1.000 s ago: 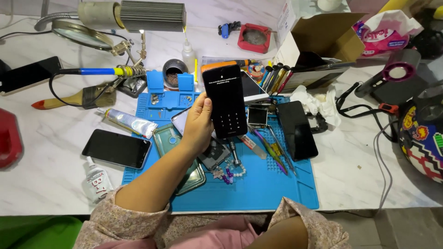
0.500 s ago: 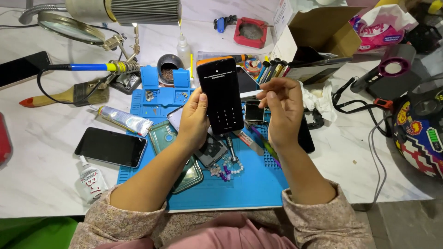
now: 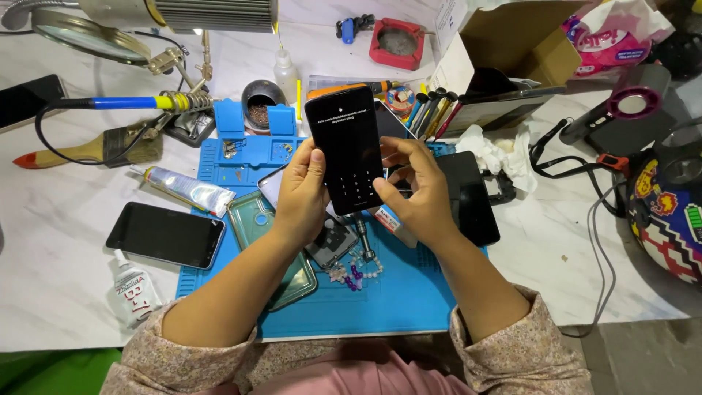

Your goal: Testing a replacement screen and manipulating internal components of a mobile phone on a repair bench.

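Blue mat (image 3: 409, 307) | both hands (image 3: 303, 194) raised, gripping smartphone (image 3: 345, 146) upright

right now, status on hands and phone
Left hand grips phone, screen lit. Right hand steadies its right edge. Nothing in the way above blue mat.

Head view of a repair bench. The left hand (image 3: 301, 196) and right hand (image 3: 418, 192) together hold a black smartphone (image 3: 345, 148) upright, its lit screen showing a keypad, above a blue work mat (image 3: 395, 300). A clear phone case (image 3: 269, 245) lies on the mat; another dark phone (image 3: 165, 235) rests on the marble table (image 3: 51, 271) beside it.
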